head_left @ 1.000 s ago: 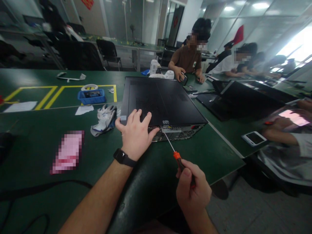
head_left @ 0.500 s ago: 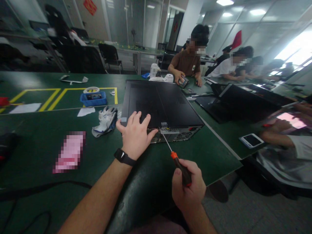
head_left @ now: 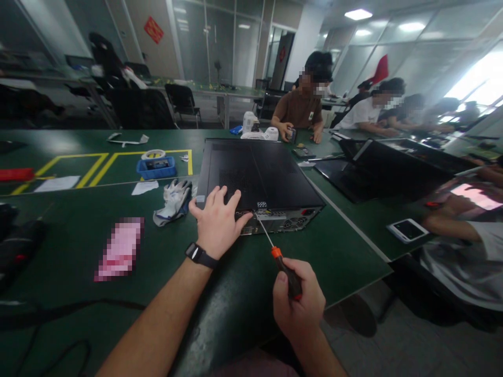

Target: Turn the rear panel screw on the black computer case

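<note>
A black computer case lies flat on the green table, its back panel with fan grille and ports turned toward me. My left hand rests spread over its near left edge, thumb along the edge of the back panel. In my right hand is a screwdriver with a dark handle and orange collar. Its thin shaft slants up to the case's back edge, just right of my left thumb. The tip meets the case there, but whatever it touches is too small to make out.
Left of the case lie grey-white work gloves, a blue bin, a tape roll and a pink blurred item. Black panels and a phone are on the right. A co-worker sits across, handling a small part.
The view has shifted slightly, so the table sits a little lower in the picture. Both hands and the screwdriver keep about the same place on the case. The co-worker's held part has tilted upright.
</note>
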Motion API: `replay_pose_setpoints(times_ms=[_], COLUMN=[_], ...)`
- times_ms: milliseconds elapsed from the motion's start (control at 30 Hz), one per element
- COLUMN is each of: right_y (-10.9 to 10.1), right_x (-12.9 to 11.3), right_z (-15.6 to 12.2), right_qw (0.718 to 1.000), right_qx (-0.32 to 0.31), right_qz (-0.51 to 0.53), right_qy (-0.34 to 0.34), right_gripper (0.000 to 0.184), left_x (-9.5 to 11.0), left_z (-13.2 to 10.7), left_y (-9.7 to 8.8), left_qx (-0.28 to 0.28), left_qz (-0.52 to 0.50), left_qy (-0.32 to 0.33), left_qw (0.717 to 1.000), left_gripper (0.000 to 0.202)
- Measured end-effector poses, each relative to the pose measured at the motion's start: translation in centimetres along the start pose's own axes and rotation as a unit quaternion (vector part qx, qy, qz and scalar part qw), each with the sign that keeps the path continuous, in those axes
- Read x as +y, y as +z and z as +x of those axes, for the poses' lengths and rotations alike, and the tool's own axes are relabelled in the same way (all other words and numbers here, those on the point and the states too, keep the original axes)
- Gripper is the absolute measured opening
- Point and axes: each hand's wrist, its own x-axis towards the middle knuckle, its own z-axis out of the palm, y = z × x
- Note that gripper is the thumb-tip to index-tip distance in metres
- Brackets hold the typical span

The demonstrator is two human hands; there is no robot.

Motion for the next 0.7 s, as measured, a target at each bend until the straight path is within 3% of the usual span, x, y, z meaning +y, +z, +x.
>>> replay_pose_setpoints(times_ms=[700], right_y=[0.38], right_x=[0.18], right_z=[0.05], right_qw=[1.000], right_qx=[0.020], right_qz=[0.001], right_qy=[-0.015], right_gripper=[0.019], left_x=[0.54], left_z=[0.42], left_y=[-0.64], left_qx=[-0.021], left_qz=[0.010], left_qy=[-0.024], left_qw=[0.999], left_gripper=[0.051])
